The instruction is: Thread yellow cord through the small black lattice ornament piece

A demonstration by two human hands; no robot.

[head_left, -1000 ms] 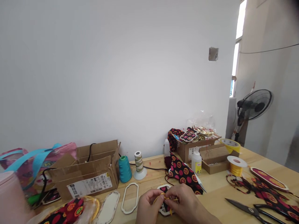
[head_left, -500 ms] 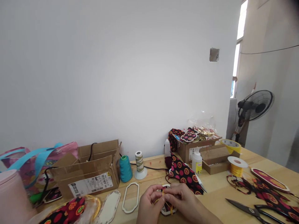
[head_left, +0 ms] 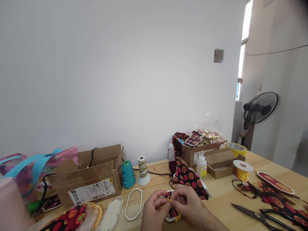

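At the bottom middle, my left hand (head_left: 156,210) has its fingers curled round the left side of a small dark patterned piece with a white edge (head_left: 170,219). Yellow cord (head_left: 169,199) forms a small loop between my two hands. The fingertips of my right hand (head_left: 189,205) pinch this cord above the piece. More yellow cord hangs at the lower edge of the piece. Just behind my hands lies black fabric with red and orange round patterns (head_left: 189,176). A white oval frame (head_left: 133,204) lies to the left of my left hand.
Black scissors (head_left: 258,216) and a yellow cord spool (head_left: 242,170) lie on the right. Behind stand a glue bottle (head_left: 201,166) and a filled box (head_left: 190,157). On the left are a teal thread cone (head_left: 128,175), an open carton (head_left: 89,183) and a pink container (head_left: 14,205).
My right fingers have lifted and shifted slightly, and the yellow cord now shows as a small loop between the hands. The whole view has shifted a little.
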